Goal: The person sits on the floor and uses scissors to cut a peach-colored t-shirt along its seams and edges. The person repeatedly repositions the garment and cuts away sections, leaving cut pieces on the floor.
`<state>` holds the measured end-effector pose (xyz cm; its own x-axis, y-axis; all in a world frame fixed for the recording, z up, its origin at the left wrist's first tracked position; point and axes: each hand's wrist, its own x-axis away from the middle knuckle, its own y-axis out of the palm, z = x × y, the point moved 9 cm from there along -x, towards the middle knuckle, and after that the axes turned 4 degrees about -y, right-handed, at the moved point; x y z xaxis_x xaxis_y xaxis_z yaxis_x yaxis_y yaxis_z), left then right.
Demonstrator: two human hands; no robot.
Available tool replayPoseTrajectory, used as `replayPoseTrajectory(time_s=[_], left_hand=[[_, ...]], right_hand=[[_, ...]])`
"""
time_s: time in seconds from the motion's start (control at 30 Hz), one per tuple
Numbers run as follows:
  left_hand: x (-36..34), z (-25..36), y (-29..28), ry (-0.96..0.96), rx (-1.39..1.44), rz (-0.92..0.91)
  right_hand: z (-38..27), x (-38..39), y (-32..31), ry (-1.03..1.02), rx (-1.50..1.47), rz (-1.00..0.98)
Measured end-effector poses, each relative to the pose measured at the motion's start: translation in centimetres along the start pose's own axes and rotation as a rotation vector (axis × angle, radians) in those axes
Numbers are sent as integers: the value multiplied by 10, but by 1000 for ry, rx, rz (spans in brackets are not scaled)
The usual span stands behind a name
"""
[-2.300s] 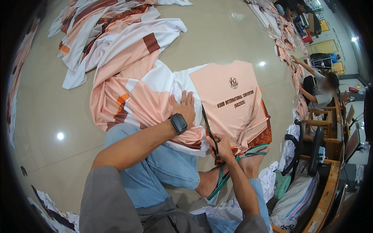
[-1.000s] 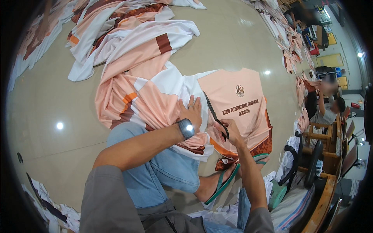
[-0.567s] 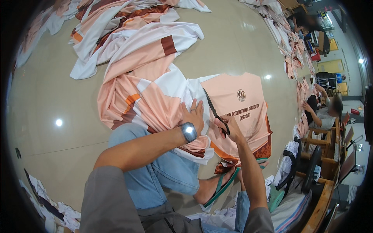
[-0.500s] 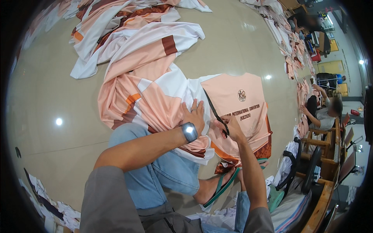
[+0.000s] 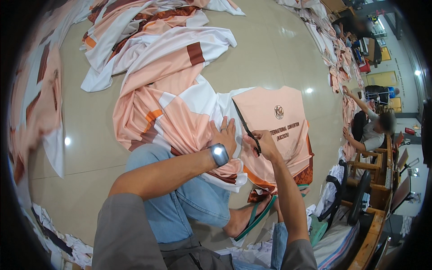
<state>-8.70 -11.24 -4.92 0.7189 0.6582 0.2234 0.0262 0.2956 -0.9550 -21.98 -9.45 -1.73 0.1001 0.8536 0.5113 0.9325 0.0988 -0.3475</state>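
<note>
My left hand [image 5: 222, 137], a watch on its wrist, lies with fingers apart on white fabric [image 5: 225, 110] at the edge of a bunched peach, white and maroon cloth pile [image 5: 159, 114]. My right hand [image 5: 263, 144] grips black scissors [image 5: 245, 124], whose blades lie along the left edge of a flat peach shirt panel [image 5: 274, 103] with a printed emblem and dark lettering. The panel has orange and maroon patterned borders at its lower part, near my sandalled foot [image 5: 256, 216].
More garments lie on the tiled floor [image 5: 94, 135] at top [image 5: 148, 40] and far left [image 5: 47, 99], the latter blurred. At right, a co-worker [image 5: 373, 130] sits reaching into fabric; another person [image 5: 355, 24] is farther back. Wooden frames [image 5: 373, 157], black padded items [image 5: 360, 193] and a striped sack [image 5: 342, 238] line the right.
My right hand and the scissors have moved upward along the panel's edge. A blurred cloth has come into the far left, and the co-worker's arm now stretches forward.
</note>
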Motion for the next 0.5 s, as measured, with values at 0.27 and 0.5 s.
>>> replayPoseTrajectory(time_s=[0.27, 0.5], left_hand=[[-1, 2, 3, -14, -36, 36], [0, -1, 4, -23, -23, 28]], right_hand=[[0, -5, 5, 44, -120, 62], [-4, -9, 17, 14, -100, 72]])
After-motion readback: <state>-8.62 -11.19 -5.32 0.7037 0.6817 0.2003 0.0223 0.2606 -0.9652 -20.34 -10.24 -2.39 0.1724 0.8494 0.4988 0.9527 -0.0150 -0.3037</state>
